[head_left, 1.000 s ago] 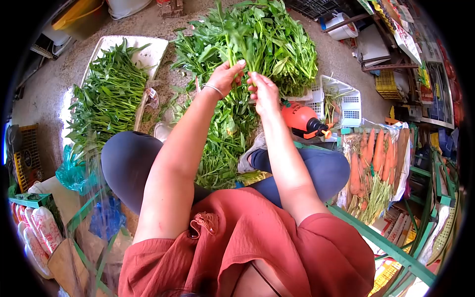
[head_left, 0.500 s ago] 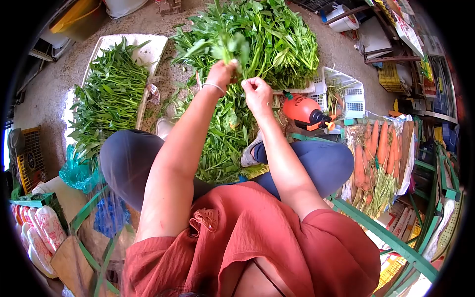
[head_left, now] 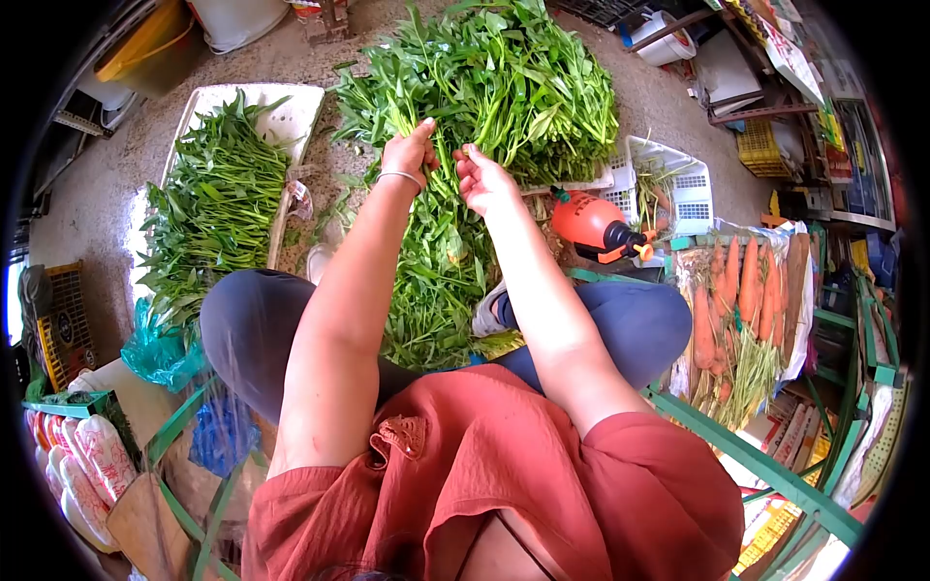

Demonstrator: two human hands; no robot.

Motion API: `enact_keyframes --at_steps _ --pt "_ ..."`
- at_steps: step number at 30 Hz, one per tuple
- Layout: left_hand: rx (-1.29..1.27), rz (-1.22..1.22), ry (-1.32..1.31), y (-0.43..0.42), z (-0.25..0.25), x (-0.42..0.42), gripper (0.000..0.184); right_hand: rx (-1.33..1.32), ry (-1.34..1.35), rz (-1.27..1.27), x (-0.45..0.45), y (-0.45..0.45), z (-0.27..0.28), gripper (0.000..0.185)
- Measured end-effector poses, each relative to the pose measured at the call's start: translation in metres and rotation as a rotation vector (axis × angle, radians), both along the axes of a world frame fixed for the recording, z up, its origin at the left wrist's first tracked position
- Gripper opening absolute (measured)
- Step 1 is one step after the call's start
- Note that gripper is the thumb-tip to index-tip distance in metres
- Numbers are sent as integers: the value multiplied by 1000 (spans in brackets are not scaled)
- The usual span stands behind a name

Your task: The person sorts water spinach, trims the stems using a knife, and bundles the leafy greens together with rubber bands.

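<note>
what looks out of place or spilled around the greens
The orange spray bottle seems to lie on its side, its black top pointing towards the carrots rather than up. Loose leafy scraps also litter the floor right of the white tray, as if dropped.

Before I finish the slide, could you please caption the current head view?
Left hand and right hand over heaped leafy greens, between a greens-laden white tray and an orange sprayer.

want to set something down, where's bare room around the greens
Bare floor shows between white bucket and tray, and between greens pile, pail and basket. The tray's far right corner is bare too. Crowded: between the shoes, where loose greens lie.
</note>
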State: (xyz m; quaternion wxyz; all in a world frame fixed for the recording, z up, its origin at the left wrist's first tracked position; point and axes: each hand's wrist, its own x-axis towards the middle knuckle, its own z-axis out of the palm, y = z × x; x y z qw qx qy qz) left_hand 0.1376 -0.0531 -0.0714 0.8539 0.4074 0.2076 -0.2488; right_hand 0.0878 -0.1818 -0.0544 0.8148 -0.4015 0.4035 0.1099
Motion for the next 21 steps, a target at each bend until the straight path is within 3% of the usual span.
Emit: enact_keyframes --at_steps 1,5,7,9,12,15,17,21 --pt "2 0 2 -1 0 0 20 108 -33 -48 -3 3 0 18" --pt "49 -91 -34 -3 3 -5 22 -473 -218 148 -32 24 17 18" --pt "1 -145 -67 -4 5 -7 25 -578 -260 193 -44 27 10 18" --pt "-75 -201 -97 -1 5 -10 29 -886 -452 235 -47 27 -9 15" --pt "28 -228 -105 -3 5 -18 26 -1214 -380 393 -50 21 -7 22" --pt "119 -273 -115 -4 -5 -14 23 -1042 -379 596 -41 17 -6 16" --pt "20 -202 -97 -5 -4 -13 23 -738 -400 422 -36 16 -2 23" --pt "57 -264 -98 -4 0 -12 20 -692 -364 243 -27 16 6 21"
